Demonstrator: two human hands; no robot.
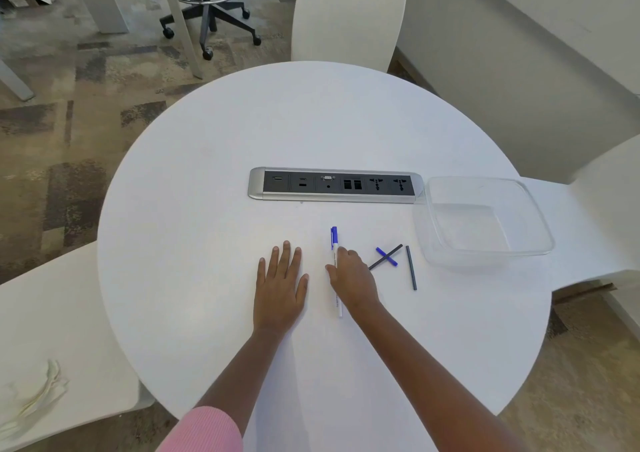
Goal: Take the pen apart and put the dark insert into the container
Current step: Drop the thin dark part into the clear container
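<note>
A white pen with a blue cap [335,243] lies on the round white table [207,209], pointing away from me. My right hand [353,276] rests over its middle, with thumb and fingers closing around the barrel. My left hand [280,287] lies flat on the table, fingers spread, a little left of the pen. To the right lie a dark insert [411,267], a second dark insert [388,256] and a small blue piece [386,256] crossing it. A clear plastic container [485,223] stands further right with nothing in it.
A silver and black socket strip [334,185] is set into the table's middle, just left of the container. White chairs stand behind [346,15], at the right [602,202] and at the left [52,330]. A black swivel chair base [207,8] is on the carpet.
</note>
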